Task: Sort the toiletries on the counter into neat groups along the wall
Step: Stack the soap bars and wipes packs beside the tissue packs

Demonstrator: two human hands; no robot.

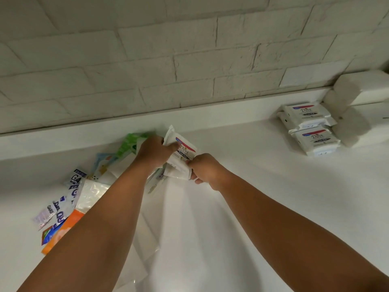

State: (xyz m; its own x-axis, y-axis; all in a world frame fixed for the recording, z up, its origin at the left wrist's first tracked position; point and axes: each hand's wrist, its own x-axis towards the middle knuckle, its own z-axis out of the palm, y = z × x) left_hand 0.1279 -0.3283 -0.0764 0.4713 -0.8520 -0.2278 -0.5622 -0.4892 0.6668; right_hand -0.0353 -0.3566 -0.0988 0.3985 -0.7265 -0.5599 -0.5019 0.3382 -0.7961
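Observation:
Both hands hold a white Dove soap pack point(183, 153) near the middle of the white counter point(252, 186), close to the wall ledge. My left hand point(153, 151) grips its upper end, thumb curled over the wrapper. My right hand point(205, 168) pinches its lower end. Two more Dove packs point(305, 115) point(315, 140) lie one in front of the other at the right, by the wall. Left of my arms lies a loose pile of toiletries: a green pack point(128, 142), a light blue packet point(103, 163), purple-lettered sachets point(71, 186), a clear pouch point(90, 194) and an orange pack point(63, 230).
White tissue rolls point(349, 127) and a white box point(362, 87) stand at the far right against the white brick wall point(189, 49). A raised ledge point(210, 114) runs along the wall's foot. Clear plastic sheets point(151, 239) lie under my left arm.

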